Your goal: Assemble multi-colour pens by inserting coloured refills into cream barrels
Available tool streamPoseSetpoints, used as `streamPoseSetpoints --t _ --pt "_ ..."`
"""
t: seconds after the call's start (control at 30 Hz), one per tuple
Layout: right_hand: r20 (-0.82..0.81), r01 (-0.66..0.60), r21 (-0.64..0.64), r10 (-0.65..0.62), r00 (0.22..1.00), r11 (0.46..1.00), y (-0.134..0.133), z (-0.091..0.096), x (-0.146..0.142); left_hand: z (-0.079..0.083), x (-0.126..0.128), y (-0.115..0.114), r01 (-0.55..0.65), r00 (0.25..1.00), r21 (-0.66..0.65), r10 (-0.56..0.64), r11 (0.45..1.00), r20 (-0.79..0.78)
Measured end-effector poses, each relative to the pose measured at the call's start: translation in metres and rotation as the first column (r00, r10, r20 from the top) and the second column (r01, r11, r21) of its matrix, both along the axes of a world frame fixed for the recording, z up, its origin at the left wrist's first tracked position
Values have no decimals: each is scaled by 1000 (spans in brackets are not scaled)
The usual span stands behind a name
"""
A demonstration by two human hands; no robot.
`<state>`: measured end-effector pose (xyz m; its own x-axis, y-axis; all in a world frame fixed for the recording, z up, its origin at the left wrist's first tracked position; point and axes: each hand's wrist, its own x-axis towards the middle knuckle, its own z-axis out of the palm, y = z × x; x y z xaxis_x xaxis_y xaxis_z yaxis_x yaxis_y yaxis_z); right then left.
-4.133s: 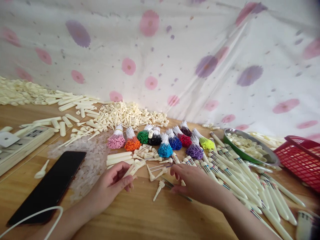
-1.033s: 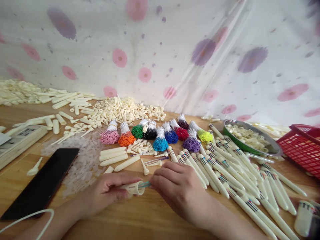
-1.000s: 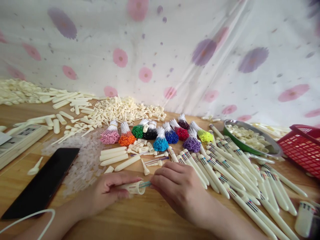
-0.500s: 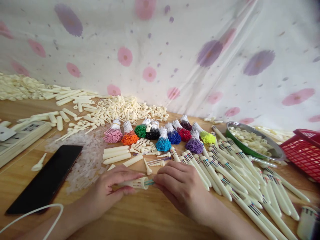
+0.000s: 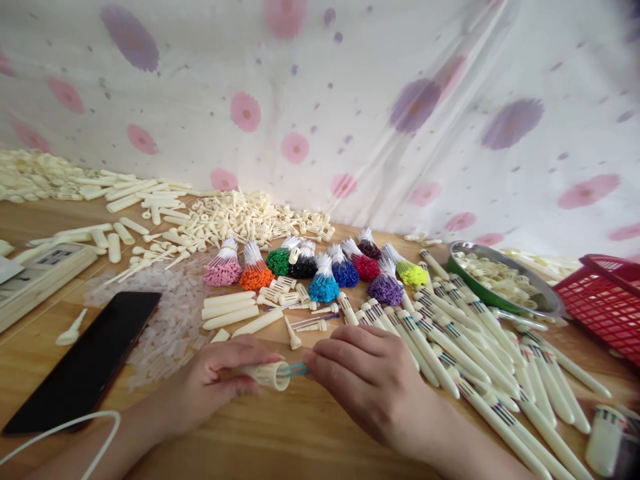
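My left hand [image 5: 220,380] is closed round a cream slotted pen barrel piece [image 5: 274,376], its open end turned to the right. Pinched in my right hand [image 5: 363,380] are thin light-blue pen refills [image 5: 296,369], whose other ends reach into that opening. How far in they go is hidden. Just beyond the hands lie a cream cone-tipped piece [image 5: 293,335], a few loose slotted pieces and plain cream barrels [image 5: 229,308]. Refill bundles stand behind in several colours, among them a light-blue one [image 5: 324,285] and an orange one [image 5: 256,275].
Many assembled multicolour pens [image 5: 480,360] cover the right side. A green-sided metal bowl [image 5: 465,283] of cream parts and a red basket [image 5: 603,300] stand beyond them. At left are a black phone [image 5: 90,360], a white cable [image 5: 107,415], a power strip [image 5: 47,280] and clear plastic bits [image 5: 170,327].
The slotted barrel piece has shifted slightly left and its opening now faces more toward me. More length of the light-blue refills shows between my hands. The view has moved slightly.
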<state>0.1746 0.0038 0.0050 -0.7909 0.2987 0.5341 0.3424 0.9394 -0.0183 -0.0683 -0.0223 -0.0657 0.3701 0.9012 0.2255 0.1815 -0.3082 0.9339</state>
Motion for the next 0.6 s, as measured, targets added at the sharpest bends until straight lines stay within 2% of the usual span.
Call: streamPoseSetpoints --t 0.1,0.23,0.6 --pt "-24 -12 -24 11 1000 1000 -5 3 0 0 -1 0 90 994 -66 -86 994 60" --pt "-2 -2 -54 2 1000 999 -10 7 -1 0 1 -1 122 986 -147 -103 982 129" --pt "11 -22 -92 23 1000 996 -11 7 -2 -3 2 1 103 986 -120 -86 987 141"
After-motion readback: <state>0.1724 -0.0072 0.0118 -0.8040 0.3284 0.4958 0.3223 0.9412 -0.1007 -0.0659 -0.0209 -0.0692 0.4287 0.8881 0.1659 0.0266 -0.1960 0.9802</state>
